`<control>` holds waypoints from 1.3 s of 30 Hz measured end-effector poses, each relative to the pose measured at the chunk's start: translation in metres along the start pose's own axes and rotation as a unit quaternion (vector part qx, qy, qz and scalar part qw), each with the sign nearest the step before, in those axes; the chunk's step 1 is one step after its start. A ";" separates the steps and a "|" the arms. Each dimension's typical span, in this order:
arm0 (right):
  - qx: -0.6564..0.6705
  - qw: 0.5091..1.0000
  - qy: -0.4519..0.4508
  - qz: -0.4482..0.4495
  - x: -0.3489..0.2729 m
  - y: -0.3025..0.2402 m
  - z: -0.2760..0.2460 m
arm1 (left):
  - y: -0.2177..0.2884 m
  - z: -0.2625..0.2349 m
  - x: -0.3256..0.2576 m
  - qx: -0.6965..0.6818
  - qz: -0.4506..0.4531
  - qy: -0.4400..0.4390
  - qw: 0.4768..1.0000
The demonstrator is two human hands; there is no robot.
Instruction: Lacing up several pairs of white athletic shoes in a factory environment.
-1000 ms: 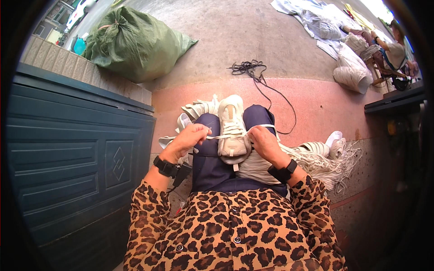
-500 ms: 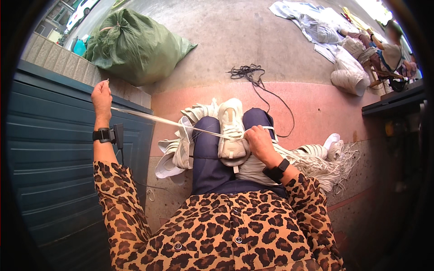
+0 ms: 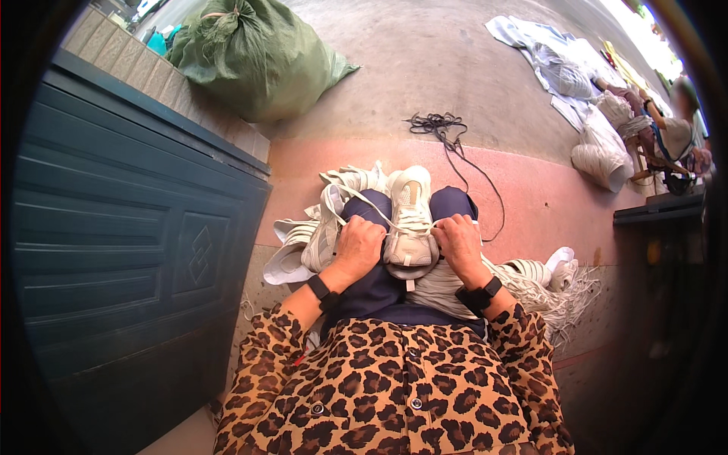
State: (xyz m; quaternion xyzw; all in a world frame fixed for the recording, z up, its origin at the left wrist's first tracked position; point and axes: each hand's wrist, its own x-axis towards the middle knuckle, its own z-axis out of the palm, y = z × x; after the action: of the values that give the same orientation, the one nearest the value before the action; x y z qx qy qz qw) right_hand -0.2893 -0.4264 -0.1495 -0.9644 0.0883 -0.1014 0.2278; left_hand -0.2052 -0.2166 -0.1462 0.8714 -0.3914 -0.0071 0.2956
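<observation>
Between my knees sits a cream sneaker (image 3: 411, 208), its toe pointing away from me and its heel toward me. A pale shoelace (image 3: 371, 199) runs through its upper eyelets. My left hand (image 3: 359, 246), beside the shoe's left side, is closed on the lace, which loops up above the fingers. On the other side my right hand (image 3: 459, 241) pinches the lace near the shoe's collar. Across my right thigh lies a thick bundle of loose cream laces (image 3: 436, 292), its frayed ends spreading to the right.
More cream shoes (image 3: 318, 235) are piled by my left leg, and another white shoe (image 3: 561, 259) lies at right. Ahead are a tangled black cord (image 3: 440, 125) and a green sack (image 3: 262, 64). A dark blue panel (image 3: 129, 227) stands at left. A person (image 3: 675, 133) sits far right beside white sacks (image 3: 603, 152).
My left hand has come from far out at the left, where it held the lace stretched taut, back beside the shoe. The lace now hangs slack in a loop. My right hand stays near the shoe.
</observation>
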 end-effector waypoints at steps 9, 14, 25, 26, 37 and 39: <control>0.002 1.000 -0.016 -0.001 -0.002 0.003 0.004 | 0.004 0.007 0.011 0.044 0.034 -0.036 0.998; -0.037 0.998 -0.049 -0.020 -0.003 -0.004 -0.004 | 0.011 0.006 0.022 0.089 0.035 -0.036 0.995; 0.071 0.997 -0.026 -0.012 -0.016 0.000 0.002 | 0.032 0.005 0.005 0.102 -0.070 -0.079 0.989; 0.073 0.997 -0.025 -0.012 -0.017 0.002 0.004 | 0.030 0.004 0.008 0.100 -0.066 -0.071 0.990; 0.125 0.990 0.050 -0.048 -0.019 0.006 0.012 | 0.049 0.042 0.117 -0.201 -0.182 -0.307 0.912; 0.135 0.989 0.041 -0.040 -0.020 0.007 0.012 | 0.052 0.047 0.126 -0.265 -0.279 -0.419 0.822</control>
State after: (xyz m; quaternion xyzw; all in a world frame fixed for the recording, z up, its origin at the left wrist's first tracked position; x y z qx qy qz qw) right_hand -0.3065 -0.4234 -0.1666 -0.9226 0.0447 -0.1607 0.3479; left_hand -0.1650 -0.3541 -0.1301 0.7445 -0.2005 -0.5575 0.3078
